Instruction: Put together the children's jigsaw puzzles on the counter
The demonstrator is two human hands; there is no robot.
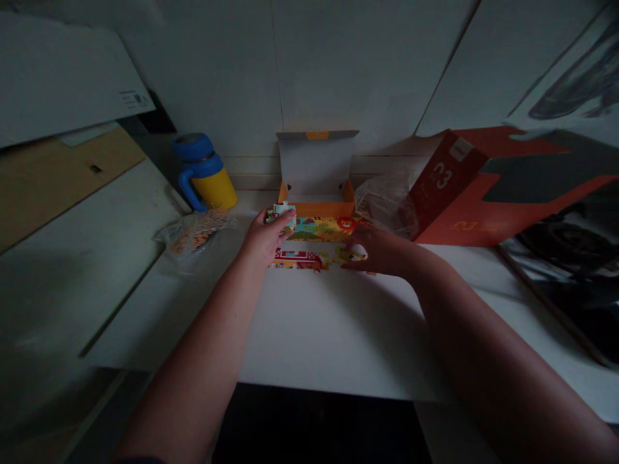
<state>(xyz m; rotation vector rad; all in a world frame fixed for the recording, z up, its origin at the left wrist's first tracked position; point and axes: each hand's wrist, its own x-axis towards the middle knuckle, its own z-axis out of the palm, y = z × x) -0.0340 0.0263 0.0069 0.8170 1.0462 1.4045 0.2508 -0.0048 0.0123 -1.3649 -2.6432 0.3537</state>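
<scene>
My left hand (264, 235) is closed around a small stack of puzzle pieces (285, 211), thumb on top, just in front of an open cardboard box (324, 209). My right hand (370, 248) curves down over the right end of a row of joined puzzle pieces (297, 259) on the table. Its fingers are bent, with thumb and fingertips apart around a yellow-green piece (351, 253), which seems to lie on the table. Behind the row runs the box's colourful printed front (314, 229); the lid stands raised at the back.
A blue and yellow jug (207, 177) stands at the back left, beside a plastic bag of tan snacks (193, 238). Right of the open box lie a clear plastic bag (387, 203) and a large orange-red box (464, 193). A gas stove (570, 258) is at the far right.
</scene>
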